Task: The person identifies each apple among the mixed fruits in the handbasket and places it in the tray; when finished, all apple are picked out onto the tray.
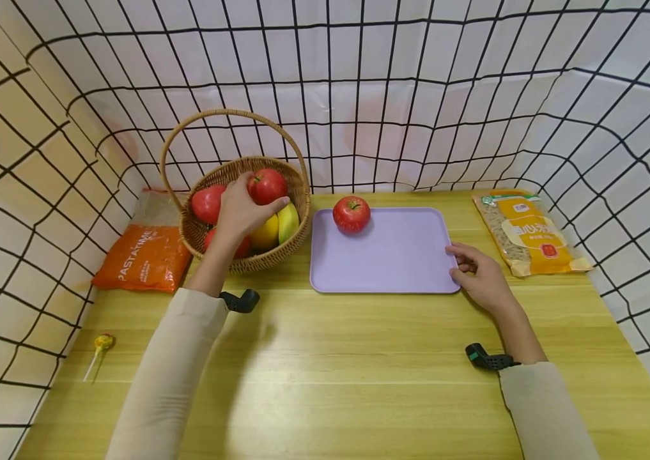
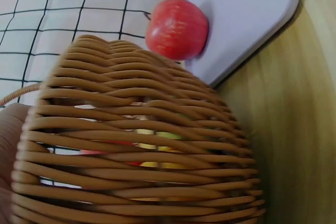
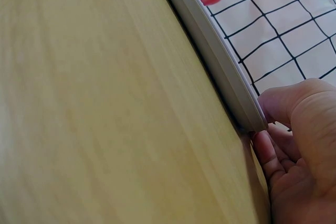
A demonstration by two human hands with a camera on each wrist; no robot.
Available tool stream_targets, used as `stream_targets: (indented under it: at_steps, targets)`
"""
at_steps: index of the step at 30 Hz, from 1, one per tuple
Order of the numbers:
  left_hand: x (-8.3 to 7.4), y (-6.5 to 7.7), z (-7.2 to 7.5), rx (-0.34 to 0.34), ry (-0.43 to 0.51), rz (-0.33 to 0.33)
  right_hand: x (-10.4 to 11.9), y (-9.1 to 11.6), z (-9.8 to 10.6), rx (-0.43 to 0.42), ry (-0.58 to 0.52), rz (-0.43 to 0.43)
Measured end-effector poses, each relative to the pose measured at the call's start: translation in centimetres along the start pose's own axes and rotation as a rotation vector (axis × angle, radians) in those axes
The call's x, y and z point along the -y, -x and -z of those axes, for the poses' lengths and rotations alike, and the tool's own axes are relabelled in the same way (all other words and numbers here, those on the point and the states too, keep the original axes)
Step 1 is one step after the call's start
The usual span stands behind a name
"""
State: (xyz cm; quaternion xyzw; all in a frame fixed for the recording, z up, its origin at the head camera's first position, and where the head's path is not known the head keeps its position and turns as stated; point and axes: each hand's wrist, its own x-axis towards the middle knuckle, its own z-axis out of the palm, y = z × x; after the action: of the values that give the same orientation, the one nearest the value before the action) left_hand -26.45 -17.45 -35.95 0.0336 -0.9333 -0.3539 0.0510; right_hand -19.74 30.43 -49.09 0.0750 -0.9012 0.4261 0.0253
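Observation:
My left hand (image 1: 242, 207) reaches over the rim of a wicker basket (image 1: 270, 257) and grips a red apple (image 1: 268, 186) between thumb and fingers. Around it in the basket lie more red fruit (image 1: 207, 204), an orange-yellow fruit (image 1: 266, 234) and a yellow-green fruit (image 1: 287, 223). A lilac tray (image 1: 382, 255) lies to the basket's right, carrying one red apple (image 1: 351, 214) near its back left corner. With thumb and fingers, my right hand (image 1: 481, 276) pinches the tray's right edge. The basket's wall hides most of the left hand in the left wrist view.
An orange pasta bag (image 1: 143, 259) lies left of the basket, and a yellow grain bag (image 1: 528, 233) lies right of the tray. Nearer the front left is a lollipop (image 1: 103, 344). The basket's tall handle (image 1: 227, 112) arches above the fruit. White grid-patterned cloth (image 1: 382, 96) surrounds the wooden table.

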Motion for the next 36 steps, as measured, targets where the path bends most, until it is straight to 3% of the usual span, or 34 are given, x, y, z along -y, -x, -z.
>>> stream_targets:
  at_steps: [8, 24, 36]
  targets:
    - [-0.9, -0.8, 0.9, 0.070, -0.034, 0.037, 0.2, 0.1, 0.1, 0.001, 0.005, -0.004]
    - [-0.3, -2.6, 0.6, 0.119, -0.012, 0.103, 0.1, 0.0, 0.2, 0.005, 0.000, -0.007]
    - [0.4, -3.5, 0.1, 0.151, -0.015, 0.089, 0.0, 0.0, 0.1, 0.002, -0.007, -0.006]
